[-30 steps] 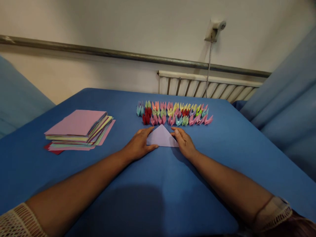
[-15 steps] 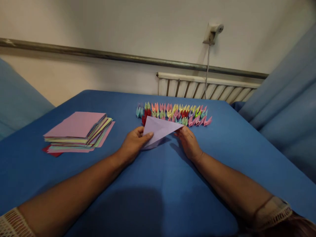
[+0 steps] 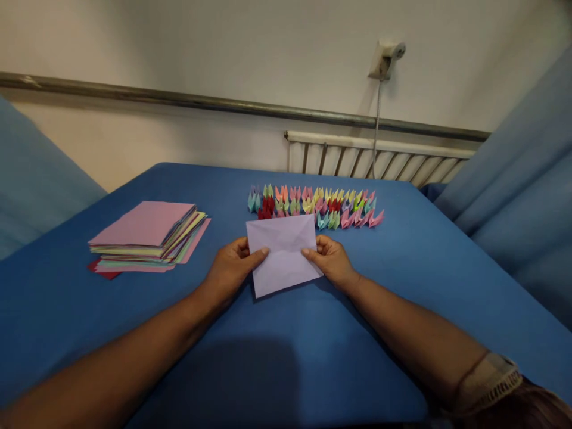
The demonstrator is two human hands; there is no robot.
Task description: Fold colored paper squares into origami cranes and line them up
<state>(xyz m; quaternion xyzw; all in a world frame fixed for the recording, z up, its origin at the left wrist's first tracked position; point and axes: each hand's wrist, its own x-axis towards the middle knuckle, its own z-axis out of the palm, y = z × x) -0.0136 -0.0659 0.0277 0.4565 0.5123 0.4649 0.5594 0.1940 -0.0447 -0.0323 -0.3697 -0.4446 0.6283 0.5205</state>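
A lilac sheet of origami paper (image 3: 286, 262), nearly square with faint creases, is held up over the table in front of me. My left hand (image 3: 235, 262) pinches its left edge, thumb on the near face and fingers behind. At the right edge, my right hand (image 3: 333, 259) grips it the same way. Just behind the paper stand rows of small folded paper cranes (image 3: 333, 205) in red, pink, yellow, green and blue; the sheet's top edge covers part of the front row.
A stack of coloured paper squares (image 3: 145, 223), pink on top, lies on the left of the blue-covered table (image 3: 357, 357). Behind are a metal rail (image 3: 223, 106), a radiator (image 3: 379, 156) and a wall socket with a plug (image 3: 384, 59). Blue curtains (image 3: 527, 196) hang at both sides.
The lilac paper was folded over to a point at the right; now it is spread flat, facing me. My right hand has shifted from that corner to the right edge.
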